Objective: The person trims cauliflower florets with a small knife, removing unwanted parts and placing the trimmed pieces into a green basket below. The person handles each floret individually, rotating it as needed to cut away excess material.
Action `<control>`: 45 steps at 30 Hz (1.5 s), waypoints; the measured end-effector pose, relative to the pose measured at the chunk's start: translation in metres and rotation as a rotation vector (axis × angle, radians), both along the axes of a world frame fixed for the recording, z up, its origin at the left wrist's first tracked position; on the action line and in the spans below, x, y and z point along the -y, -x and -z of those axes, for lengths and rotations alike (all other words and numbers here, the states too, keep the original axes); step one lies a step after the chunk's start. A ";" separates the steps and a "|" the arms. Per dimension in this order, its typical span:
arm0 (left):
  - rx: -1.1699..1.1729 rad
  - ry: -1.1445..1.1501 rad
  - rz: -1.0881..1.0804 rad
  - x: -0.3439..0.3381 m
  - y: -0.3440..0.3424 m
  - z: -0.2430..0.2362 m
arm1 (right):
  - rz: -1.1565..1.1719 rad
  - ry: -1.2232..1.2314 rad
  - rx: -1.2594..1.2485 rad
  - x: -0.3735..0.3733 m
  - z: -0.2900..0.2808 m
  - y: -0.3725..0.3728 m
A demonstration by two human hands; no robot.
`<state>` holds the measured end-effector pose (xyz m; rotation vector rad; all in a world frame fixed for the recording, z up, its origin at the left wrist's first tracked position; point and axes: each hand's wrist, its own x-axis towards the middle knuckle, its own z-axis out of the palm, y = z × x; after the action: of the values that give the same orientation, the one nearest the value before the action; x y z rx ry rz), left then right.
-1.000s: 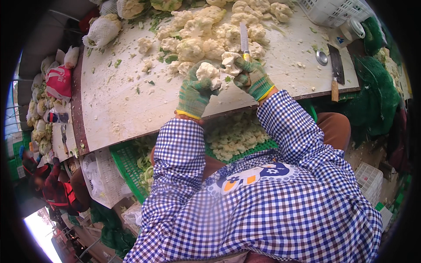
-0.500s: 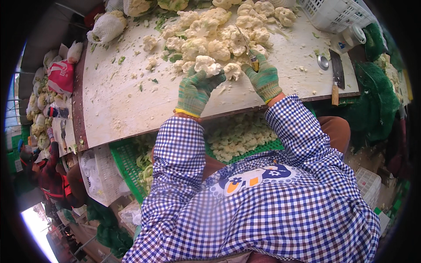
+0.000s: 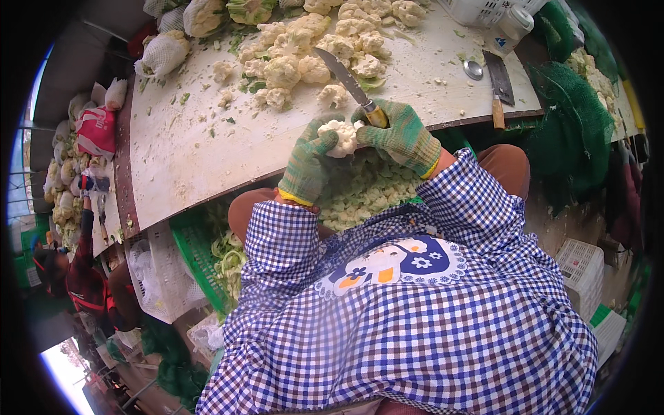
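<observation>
My left hand (image 3: 308,159), in a striped green knit glove, is closed around a white cauliflower floret (image 3: 340,138) just over the table's front edge. My right hand (image 3: 404,138), gloved alike, grips a knife (image 3: 346,81) by its yellowish handle, blade raised toward the upper left, with fingers at the floret's right side. Beyond them a pile of florets (image 3: 297,52) lies on the white table (image 3: 187,159). Beneath my hands a green crate (image 3: 194,256) holds cut florets (image 3: 366,187).
A cleaver (image 3: 499,83), metal lid (image 3: 473,69) and jar (image 3: 510,28) sit at the right, beside green netting (image 3: 567,131). Netted cauliflowers (image 3: 162,54) lie at the back left. A co-worker (image 3: 83,277) is at another table on the left. A white crate (image 3: 581,273) stands lower right.
My hands have come nearer my body, from among the florets to over the table's front edge. My right hand has lifted the knife out of the pile, and the view has shifted slightly.
</observation>
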<state>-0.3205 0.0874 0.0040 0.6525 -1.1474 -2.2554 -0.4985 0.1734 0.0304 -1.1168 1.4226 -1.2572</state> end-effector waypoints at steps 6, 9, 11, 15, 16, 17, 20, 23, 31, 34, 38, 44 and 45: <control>-0.210 -0.312 -0.065 -0.042 -0.013 -0.007 | 0.040 -0.054 0.073 -0.060 -0.003 0.012; -0.345 -0.342 -0.082 -0.059 -0.017 -0.010 | 0.055 -0.059 -0.223 -0.082 0.008 0.011; -0.280 -0.237 -0.142 -0.066 -0.016 -0.012 | 0.106 -0.089 -0.226 -0.105 0.010 0.005; -0.217 -0.121 -0.271 -0.081 -0.007 -0.020 | 0.033 -0.027 -0.353 -0.139 0.000 -0.008; -0.188 -0.085 -0.302 -0.085 -0.003 -0.022 | -0.027 -0.054 -0.339 -0.142 -0.004 -0.011; -0.156 -0.044 -0.338 -0.090 0.001 -0.023 | -0.042 -0.033 -0.381 -0.145 -0.006 -0.014; -0.132 0.022 -0.383 -0.099 0.008 -0.029 | -0.081 0.005 -0.495 -0.147 -0.012 -0.018; -0.120 0.053 -0.411 -0.105 0.012 -0.035 | -0.090 -0.054 -0.469 -0.148 -0.013 -0.020; -0.003 0.121 -0.507 -0.118 0.021 -0.046 | -0.062 -0.074 -0.509 -0.153 -0.012 -0.025; -0.012 0.157 -0.525 -0.119 0.022 -0.047 | -0.058 -0.089 -0.503 -0.154 -0.013 -0.025; 0.001 0.165 -0.538 -0.119 0.022 -0.046 | -0.085 -0.135 -0.500 -0.155 -0.015 -0.023; 0.092 0.271 -0.551 -0.120 0.020 -0.045 | -0.106 -0.151 -0.495 -0.155 -0.018 -0.025; 0.115 0.303 -0.550 -0.121 0.020 -0.045 | -0.113 -0.159 -0.486 -0.155 -0.018 -0.025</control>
<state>-0.3405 0.2080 0.0490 0.8555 -1.1595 -1.5670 -0.4740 0.3283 0.0482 -1.4305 1.7501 -0.8041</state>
